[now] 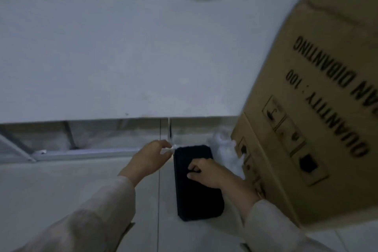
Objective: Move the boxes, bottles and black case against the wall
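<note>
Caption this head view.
Right hand on a black rectangular case beside a brown cardboard box; left hand pinching something small and white.

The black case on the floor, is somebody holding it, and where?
The right hand rests on top of the flat black rectangular case, fingers curled near its middle. The left hand pinches something small and white at the case's far left corner; too blurred to identify.

Surface: pale tiled floor [86,180], one dark grout line running 12 to 6 o'clock | Item 1: black rectangular fabric-covered case [197,190], flat at centre | Item 2: large brown corrugated cardboard box [302,108] with black print, at 3 o'clock | Item 3: blurred clear plastic bottles [224,149], between case and box, at 1 o'clock of case
</note>
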### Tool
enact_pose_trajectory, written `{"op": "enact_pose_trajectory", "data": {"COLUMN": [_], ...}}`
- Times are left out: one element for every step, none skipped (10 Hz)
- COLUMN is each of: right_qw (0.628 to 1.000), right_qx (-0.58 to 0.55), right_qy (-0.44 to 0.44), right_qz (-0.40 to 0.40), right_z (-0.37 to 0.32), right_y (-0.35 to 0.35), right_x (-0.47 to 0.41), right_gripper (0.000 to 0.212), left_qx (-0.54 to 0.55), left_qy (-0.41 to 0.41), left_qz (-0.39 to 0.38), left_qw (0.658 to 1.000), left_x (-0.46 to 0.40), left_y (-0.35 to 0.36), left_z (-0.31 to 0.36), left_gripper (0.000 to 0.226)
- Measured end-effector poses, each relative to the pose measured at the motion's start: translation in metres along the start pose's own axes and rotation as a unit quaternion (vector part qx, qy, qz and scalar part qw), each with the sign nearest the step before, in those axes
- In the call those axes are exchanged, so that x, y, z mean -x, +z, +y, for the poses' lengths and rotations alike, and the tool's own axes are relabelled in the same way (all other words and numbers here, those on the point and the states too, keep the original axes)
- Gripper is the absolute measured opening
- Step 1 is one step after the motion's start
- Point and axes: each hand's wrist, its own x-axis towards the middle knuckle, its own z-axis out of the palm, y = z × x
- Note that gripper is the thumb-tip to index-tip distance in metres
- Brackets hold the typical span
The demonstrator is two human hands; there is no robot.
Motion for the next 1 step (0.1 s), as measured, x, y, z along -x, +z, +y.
{"op": "enact_pose_trajectory", "data": {"right_qw": [0.999], "right_qx": [-0.014], "right_qy": [-0.018], "right_qz": [0.037], "right_z": [-0.0410], "right_y": [-0.0521], "right_x": [0.0212], "right_gripper": [0.034], "left_qx": [0.004], "left_qy": [-0.007], "left_qz": [0.019], "left_qw": [1.000], "left_x": [0.0122], "left_y": [-0.0570], "left_z": [0.0309], "left_gripper": [0.029]}}
